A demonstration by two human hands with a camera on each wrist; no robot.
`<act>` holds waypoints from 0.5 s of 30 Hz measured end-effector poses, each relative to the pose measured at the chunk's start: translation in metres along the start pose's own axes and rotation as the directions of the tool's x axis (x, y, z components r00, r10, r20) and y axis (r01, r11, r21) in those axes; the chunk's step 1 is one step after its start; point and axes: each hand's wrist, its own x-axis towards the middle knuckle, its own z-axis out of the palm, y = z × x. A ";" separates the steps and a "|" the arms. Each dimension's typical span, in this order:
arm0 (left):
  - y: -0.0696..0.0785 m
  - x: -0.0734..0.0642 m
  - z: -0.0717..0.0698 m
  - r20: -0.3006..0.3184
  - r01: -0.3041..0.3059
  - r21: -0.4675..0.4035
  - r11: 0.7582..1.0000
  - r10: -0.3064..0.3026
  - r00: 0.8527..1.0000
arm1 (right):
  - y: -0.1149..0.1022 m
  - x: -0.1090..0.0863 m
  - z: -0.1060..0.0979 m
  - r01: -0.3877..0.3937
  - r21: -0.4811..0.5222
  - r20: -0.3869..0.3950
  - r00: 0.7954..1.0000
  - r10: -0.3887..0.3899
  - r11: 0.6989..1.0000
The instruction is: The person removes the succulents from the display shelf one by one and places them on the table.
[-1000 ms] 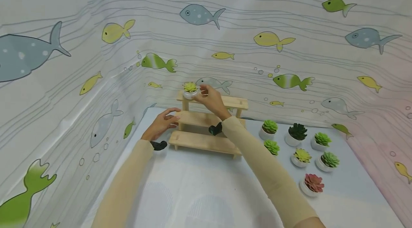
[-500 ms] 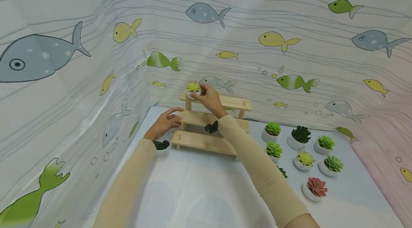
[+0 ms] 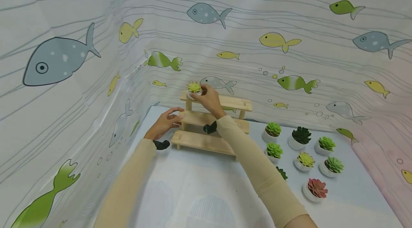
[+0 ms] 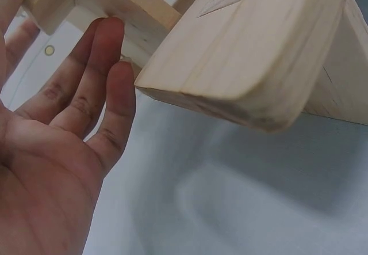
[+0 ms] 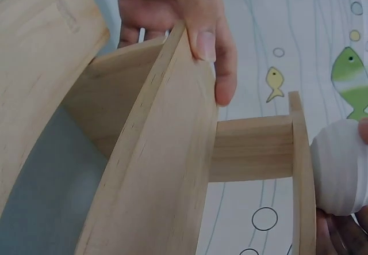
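A three-tier wooden plant stand [image 3: 206,143] stands near the back wall. On the left end of its top board sits a small yellow-green succulent [image 3: 194,87] in a white pot [image 5: 339,166]. My right hand [image 3: 210,101] holds this pot from its right side, and the pot's base meets the board in the right wrist view. At the left end of the middle board is my left hand [image 3: 163,123], gripping it with the thumb [image 5: 205,45] on top and the index finger behind. In the left wrist view its other fingers [image 4: 121,88] lie beside the stand.
Several potted succulents are grouped on the table right of the stand, among them a dark green one [image 3: 301,135], a yellow-green one [image 3: 305,160] and a red one [image 3: 317,188]. Fish-patterned fabric walls [image 3: 244,13] enclose the table [image 3: 180,185] at the back and sides.
The head view has shifted slightly. My right fingers have drawn closer around the white pot, which stays at the top board's left end. My left hand keeps its place on the stand.
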 end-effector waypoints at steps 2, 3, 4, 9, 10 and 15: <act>0.001 0.001 0.000 0.001 -0.001 0.005 1.000 0.001 1.000 | 0.000 0.000 -0.001 -0.014 0.013 -0.005 1.000 0.014 1.000; 0.001 0.002 0.000 0.002 -0.001 0.008 1.000 0.001 1.000 | 0.000 0.001 -0.002 -0.017 0.018 -0.007 1.000 0.017 1.000; 0.002 0.002 0.000 0.002 -0.001 0.008 1.000 0.001 1.000 | 0.000 0.001 -0.002 -0.020 0.020 -0.007 1.000 0.020 1.000; 0.004 0.005 -0.001 0.007 0.002 0.005 1.000 -0.002 1.000 | 0.002 0.003 -0.005 -0.027 0.015 -0.008 1.000 0.027 1.000; 0.004 0.005 -0.001 0.007 0.003 0.007 1.000 -0.003 1.000 | 0.001 0.002 -0.006 -0.025 0.016 -0.008 1.000 0.025 1.000; 0.004 0.006 -0.003 0.007 0.008 0.018 1.000 -0.008 1.000 | -0.002 -0.002 -0.014 -0.003 0.028 -0.011 1.000 0.004 1.000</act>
